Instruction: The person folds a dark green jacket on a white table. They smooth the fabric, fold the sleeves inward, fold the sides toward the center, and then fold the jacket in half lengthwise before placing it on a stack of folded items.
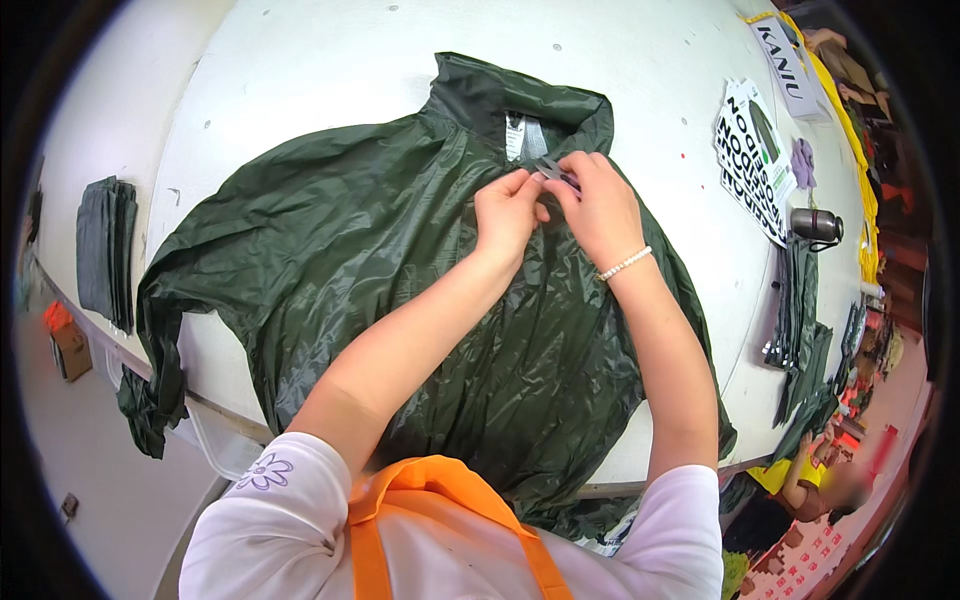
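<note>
A dark green, shiny rain jacket (400, 230) is spread over the white table, its collar (520, 90) away from me and a white label (515, 137) showing inside the neck. My right hand (604, 208), with a beaded bracelet on the wrist, is closed around small thread snips (554, 170) just below the collar. Against their blades, my left hand (508, 214) pinches its thumb and fingertips together at the jacket's front. What lies between those fingertips is too small to make out.
Folded dark green garments (105, 252) are stacked on the table's left side. To the right are printed white sheets (752, 160), a dark metal flask (816, 226) and dark packets (790, 305). A person in yellow (800, 480) is beyond the table, lower right. A cardboard box (70, 350) stands left.
</note>
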`<state>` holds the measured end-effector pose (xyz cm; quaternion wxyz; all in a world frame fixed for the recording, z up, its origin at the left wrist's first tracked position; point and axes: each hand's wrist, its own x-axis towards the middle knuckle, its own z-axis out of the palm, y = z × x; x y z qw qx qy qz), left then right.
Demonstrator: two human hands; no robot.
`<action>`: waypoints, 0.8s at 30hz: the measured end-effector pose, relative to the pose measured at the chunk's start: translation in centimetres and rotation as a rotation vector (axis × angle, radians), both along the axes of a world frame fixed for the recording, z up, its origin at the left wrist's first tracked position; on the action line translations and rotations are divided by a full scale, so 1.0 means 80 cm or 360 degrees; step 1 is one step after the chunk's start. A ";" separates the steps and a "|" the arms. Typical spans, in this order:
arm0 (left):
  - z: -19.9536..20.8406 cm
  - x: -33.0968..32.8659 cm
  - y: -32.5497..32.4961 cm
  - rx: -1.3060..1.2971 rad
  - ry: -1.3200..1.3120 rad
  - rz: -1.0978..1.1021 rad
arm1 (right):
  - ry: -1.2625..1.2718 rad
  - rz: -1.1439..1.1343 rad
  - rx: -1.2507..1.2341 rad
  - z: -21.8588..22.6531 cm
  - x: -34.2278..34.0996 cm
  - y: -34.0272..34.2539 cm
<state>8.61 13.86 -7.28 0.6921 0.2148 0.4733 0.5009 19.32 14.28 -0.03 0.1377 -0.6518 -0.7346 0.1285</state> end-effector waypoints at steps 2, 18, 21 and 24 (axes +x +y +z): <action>0.002 -0.001 -0.001 -0.0012 0.0056 -0.0065 | 0.0052 -0.0020 -0.0013 -0.001 0.002 0.000; -0.002 -0.001 0.000 -0.0013 -0.0019 -0.0047 | -0.0048 -0.0050 -0.0057 -0.001 -0.013 0.011; -0.002 -0.006 0.004 -0.0023 0.0011 -0.0156 | 0.0067 -0.0104 -0.0021 -0.001 -0.008 0.010; 0.015 -0.028 0.007 -0.0205 -0.0071 -0.0312 | 0.0414 -0.0362 0.0277 -0.007 0.047 0.003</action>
